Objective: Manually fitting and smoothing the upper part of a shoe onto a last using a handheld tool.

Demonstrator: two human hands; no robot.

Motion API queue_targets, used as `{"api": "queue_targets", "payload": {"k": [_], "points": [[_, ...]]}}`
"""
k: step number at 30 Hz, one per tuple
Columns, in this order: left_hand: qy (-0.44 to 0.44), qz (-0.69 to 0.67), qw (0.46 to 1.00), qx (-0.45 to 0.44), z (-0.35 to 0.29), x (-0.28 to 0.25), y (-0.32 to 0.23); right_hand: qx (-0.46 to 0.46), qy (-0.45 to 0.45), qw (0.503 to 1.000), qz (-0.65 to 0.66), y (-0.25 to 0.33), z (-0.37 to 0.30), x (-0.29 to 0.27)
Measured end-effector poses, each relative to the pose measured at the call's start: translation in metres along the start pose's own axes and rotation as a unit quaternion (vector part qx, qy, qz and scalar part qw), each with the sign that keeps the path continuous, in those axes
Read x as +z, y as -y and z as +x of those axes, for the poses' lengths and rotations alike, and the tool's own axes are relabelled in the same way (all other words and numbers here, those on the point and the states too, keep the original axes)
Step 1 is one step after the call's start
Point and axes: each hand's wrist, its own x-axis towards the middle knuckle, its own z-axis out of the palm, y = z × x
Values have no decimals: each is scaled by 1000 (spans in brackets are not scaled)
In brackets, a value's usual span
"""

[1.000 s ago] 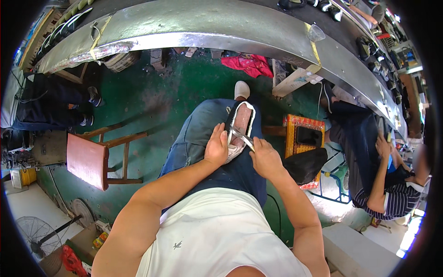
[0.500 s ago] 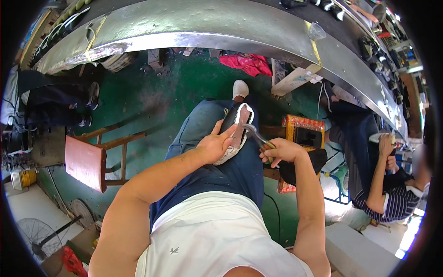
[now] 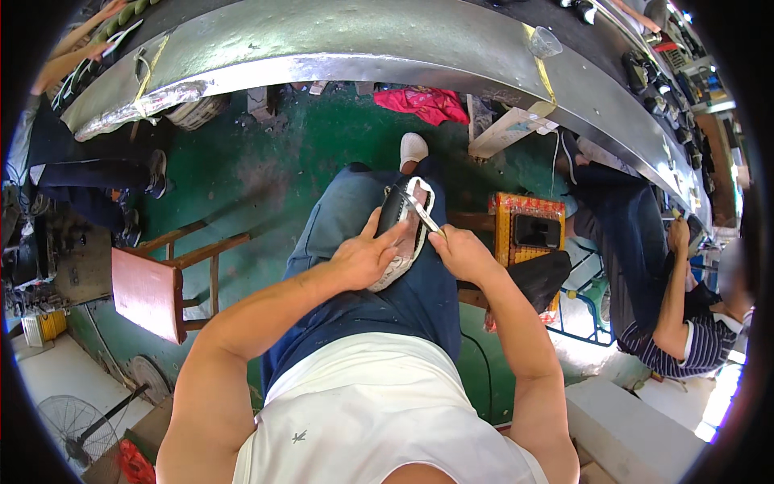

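A shoe [image 3: 408,235], black at the side with a pale edge, rests on my thighs with its pinkish-brown underside turned up. My left hand [image 3: 366,260] grips its near left part, the index finger stretched along the underside. In my right hand [image 3: 465,253] is a metal pincer-like tool [image 3: 426,214] with a curved head. Its tip touches or hovers just over the far part of the underside; I cannot tell which. My right fingers close round the handle and hide most of it.
A long metal bench [image 3: 339,60] runs across the far side. To the left stands a wooden stool [image 3: 147,292]. On the right a phone [image 3: 535,231] lies on an orange patterned seat [image 3: 508,256], near a seated co-worker [image 3: 685,347]. A fan [image 3: 72,431] is at lower left.
My right hand has moved left and slightly away from me, bringing the tool's head over the shoe's far part. A co-worker's hands have appeared at the upper left.
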Motion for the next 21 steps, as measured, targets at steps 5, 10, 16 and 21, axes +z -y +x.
{"api": "queue_targets", "payload": {"k": [5, 10, 16, 21], "points": [[-45, -153, 980, -122, -10, 15, 11, -3, 40, 987, 156, 25, -28, 3], [-106, -82, 990, -42, -8, 24, 21, 15, 66, 981, 182, 38, -49, 1], [83, -193, 974, -83, -17, -1, 5, 61, 44, 980, 184, 18, -56, 20], [-58, -30, 998, 24, -22, -32, -5, 113, -43, 936, 330, -6, -84, 35]]}}
